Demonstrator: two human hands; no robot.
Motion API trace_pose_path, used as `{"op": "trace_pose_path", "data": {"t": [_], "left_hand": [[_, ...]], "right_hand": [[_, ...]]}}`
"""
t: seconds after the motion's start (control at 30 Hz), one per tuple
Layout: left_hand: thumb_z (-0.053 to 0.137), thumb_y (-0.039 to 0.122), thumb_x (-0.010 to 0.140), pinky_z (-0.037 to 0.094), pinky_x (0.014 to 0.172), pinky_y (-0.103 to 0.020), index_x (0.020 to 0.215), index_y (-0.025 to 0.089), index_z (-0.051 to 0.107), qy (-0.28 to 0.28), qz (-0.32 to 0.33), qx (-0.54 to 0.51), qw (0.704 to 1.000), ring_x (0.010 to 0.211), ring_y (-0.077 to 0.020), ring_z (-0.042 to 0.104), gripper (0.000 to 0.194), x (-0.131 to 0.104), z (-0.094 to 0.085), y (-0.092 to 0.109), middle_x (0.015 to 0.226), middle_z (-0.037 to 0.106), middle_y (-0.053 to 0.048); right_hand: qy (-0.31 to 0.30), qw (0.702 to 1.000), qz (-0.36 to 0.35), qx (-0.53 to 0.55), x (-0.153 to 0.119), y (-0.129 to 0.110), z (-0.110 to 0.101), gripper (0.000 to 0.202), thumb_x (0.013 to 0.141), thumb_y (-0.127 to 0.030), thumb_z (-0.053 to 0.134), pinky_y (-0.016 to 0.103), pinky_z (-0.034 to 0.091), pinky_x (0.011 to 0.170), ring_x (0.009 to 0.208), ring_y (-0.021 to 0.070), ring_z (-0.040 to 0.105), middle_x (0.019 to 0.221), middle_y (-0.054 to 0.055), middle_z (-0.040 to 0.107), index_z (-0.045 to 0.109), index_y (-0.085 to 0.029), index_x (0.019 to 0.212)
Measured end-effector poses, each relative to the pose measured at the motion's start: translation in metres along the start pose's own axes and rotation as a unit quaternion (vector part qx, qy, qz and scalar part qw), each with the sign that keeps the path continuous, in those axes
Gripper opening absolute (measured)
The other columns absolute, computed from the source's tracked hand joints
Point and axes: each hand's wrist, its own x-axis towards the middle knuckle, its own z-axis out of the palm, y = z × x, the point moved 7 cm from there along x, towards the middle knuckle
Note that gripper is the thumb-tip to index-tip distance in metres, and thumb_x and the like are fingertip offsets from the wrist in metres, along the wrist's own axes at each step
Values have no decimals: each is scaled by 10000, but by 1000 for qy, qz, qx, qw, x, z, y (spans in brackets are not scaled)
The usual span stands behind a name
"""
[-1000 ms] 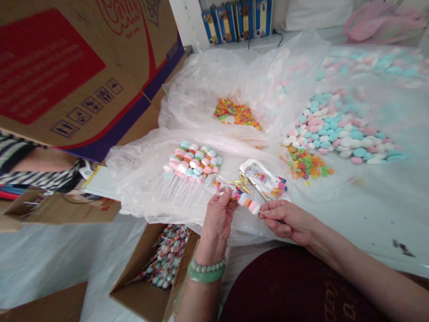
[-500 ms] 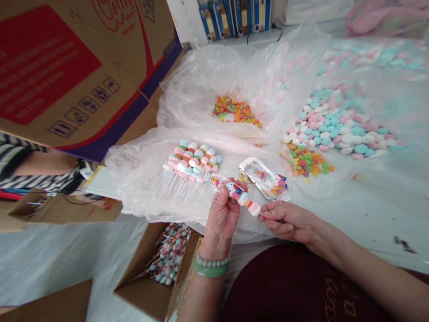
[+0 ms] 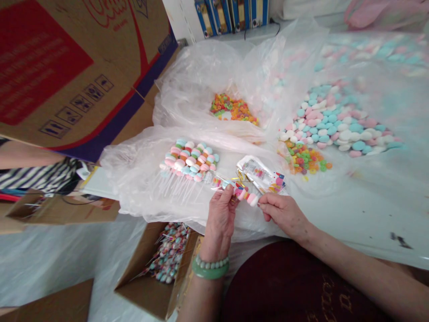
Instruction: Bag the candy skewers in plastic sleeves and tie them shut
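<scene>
A marshmallow candy skewer in pink and white lies between my two hands over the plastic-covered table. My left hand, with a green bangle and beads at the wrist, is closed on a small printed plastic wrapper. The skewer's upper end is at the wrapper; how far inside it sits I cannot tell. My right hand pinches the stick at the skewer's lower end. Just beyond lie a stack of printed wrappers and several gold twist ties. A pile of candy skewers rests to the left.
Loose pastel candies and ring gummies lie on plastic sheeting at right, with more gummies farther back. A large carton stands at left. Below the table edge, an open box holds packed skewers. A person's arm shows beneath the carton.
My right hand has moved slightly up and left and turned knuckles-up, still pinching the stick. Less of the skewer shows between my hands. The whole view has shifted a little.
</scene>
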Motion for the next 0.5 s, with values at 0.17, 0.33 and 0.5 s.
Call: {"op": "trace_pose_path", "data": {"t": [0.17, 0.33, 0.5], "left_hand": [[712, 260, 781, 556, 692, -302, 762, 104, 630, -15, -66, -26, 997, 748, -220, 680, 178, -2, 2, -7, 733, 669, -60], [577, 130, 856, 572, 760, -339, 993, 98, 625, -10, -94, -64, 993, 870, -228, 676, 149, 1, -1, -4, 942, 681, -105], [516, 47, 858, 573, 796, -334, 993, 92, 607, 26, -63, -96, 993, 906, -217, 669, 169, 7, -6, 2, 938, 672, -104]], "right_hand": [[-195, 903, 211, 320, -1, 26, 26, 211, 670, -261, 696, 160, 77, 315, 319, 8, 144, 485, -95, 439, 557, -154, 788], [-172, 913, 223, 295, -2, 32, 17, 202, 679, -232, 700, 150, 72, 316, 316, -3, 171, 511, -76, 483, 579, -135, 809], [-95, 984, 100, 112, 0, 17, 6, 182, 742, -338, 608, 181, 196, 361, 385, 45, 315, 597, -44, 514, 606, -164, 798]]}}
